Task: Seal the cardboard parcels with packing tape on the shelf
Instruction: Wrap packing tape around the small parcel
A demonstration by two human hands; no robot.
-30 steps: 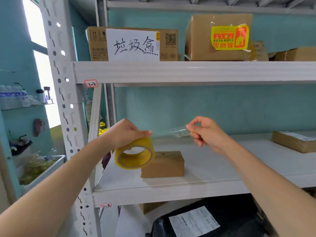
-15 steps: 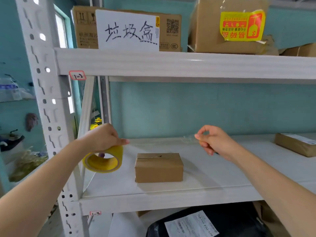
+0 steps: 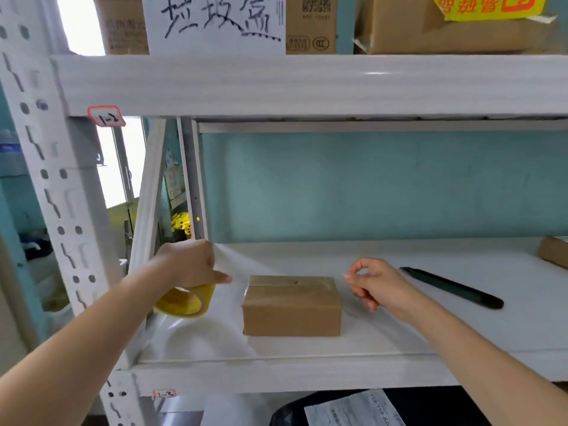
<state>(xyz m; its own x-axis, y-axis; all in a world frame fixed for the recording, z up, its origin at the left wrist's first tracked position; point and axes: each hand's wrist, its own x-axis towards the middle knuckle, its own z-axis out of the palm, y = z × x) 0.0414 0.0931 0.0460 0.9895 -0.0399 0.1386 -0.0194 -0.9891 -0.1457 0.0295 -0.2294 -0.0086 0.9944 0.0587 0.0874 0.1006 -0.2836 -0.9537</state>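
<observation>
A small brown cardboard parcel (image 3: 292,305) lies on the white shelf board (image 3: 399,330). My left hand (image 3: 192,264) grips a yellow roll of packing tape (image 3: 186,301) just left of the parcel. My right hand (image 3: 373,284) pinches the free end of the clear tape just right of the parcel. The pulled-out strip of clear tape (image 3: 289,282) stretches between my hands across the parcel's top; whether it touches the cardboard I cannot tell.
A black pen-like tool (image 3: 453,287) lies on the shelf to the right. Another parcel (image 3: 554,250) sits at the far right edge. Boxes (image 3: 310,24) stand on the shelf above. A black bag with a label (image 3: 362,408) lies below. The white upright post (image 3: 61,210) stands at left.
Both hands have dropped lower, bringing the stretched tape down over the parcel's top. The view has moved closer to the shelf, and the black tool has come into sight.
</observation>
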